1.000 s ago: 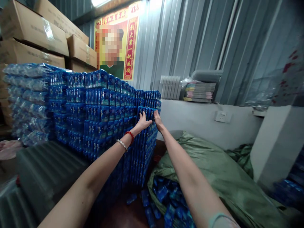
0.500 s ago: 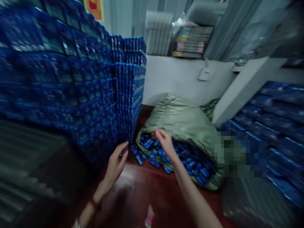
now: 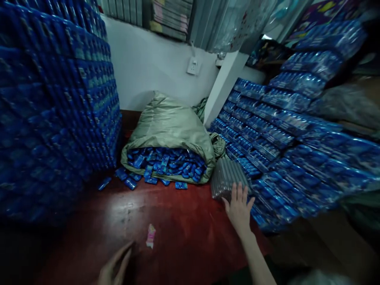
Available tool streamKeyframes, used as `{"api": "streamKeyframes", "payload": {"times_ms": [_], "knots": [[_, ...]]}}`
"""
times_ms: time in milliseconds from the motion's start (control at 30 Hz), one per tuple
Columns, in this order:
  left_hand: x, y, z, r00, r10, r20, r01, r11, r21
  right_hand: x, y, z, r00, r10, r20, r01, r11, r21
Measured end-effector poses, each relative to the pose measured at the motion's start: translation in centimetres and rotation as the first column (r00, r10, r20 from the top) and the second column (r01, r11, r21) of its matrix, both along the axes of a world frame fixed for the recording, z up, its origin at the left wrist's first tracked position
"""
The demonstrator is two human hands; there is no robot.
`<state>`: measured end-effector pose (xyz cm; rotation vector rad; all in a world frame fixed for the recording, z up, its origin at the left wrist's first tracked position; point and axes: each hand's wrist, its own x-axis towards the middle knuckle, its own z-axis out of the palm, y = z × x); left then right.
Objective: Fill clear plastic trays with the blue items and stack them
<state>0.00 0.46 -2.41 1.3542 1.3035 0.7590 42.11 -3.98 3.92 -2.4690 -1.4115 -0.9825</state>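
my right hand (image 3: 239,209) is spread wide, fingers apart and gripping nothing, its fingertips over the near end of a grey ribbed bundle (image 3: 228,178); whether they press on it, i can't tell. my left hand (image 3: 117,263) is blurred and cut by the lower edge, thumb apart from the fingers, with nothing seen between them, low over the red surface (image 3: 184,233).

a second ago both hands were up at the tall blue stack (image 3: 97,91); now that stands off to my left, well apart from me, and i have swung round toward the grey bundle. i take it that my work has passed from the stack to this bundle.

the bundle sits at the right front corner of a green sack (image 3: 169,118), whose mouth gapes toward me, full of blue packs (image 3: 166,160), some spilled out in front. just right of the bundle, wrapped blue packs (image 3: 267,138) rise in tiers and crowd that side, so i'd judge the nearer, lower end easiest to get at. a pink wrapper (image 3: 151,236) lies between my hands.
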Motion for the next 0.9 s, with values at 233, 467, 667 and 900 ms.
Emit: {"api": "streamKeyframes", "payload": {"times_ms": [233,467,667,900], "knots": [[4.0,2.5,3.0,0.999,-0.045,0.030,0.039,0.982,0.184,-1.7,-1.4,-3.6,0.999,-0.048,-0.003,0.048,0.992,0.117],[7.7,-0.8,1.2,0.954,-0.301,0.017,0.297,0.948,0.113,-0.6,-1.6,-2.9,0.999,0.018,-0.047,-0.010,0.986,0.167],[8.7,-2.0,1.2,0.909,-0.416,0.001,0.414,0.904,0.102,0.0,-2.6,0.5,0.988,0.129,-0.087,-0.126,0.992,0.030],[8.3,-0.5,4.0,0.955,-0.271,0.120,0.264,0.962,0.071,-4.9,-2.4,6.6,0.540,0.494,-0.682,-0.598,0.795,0.102]]}}
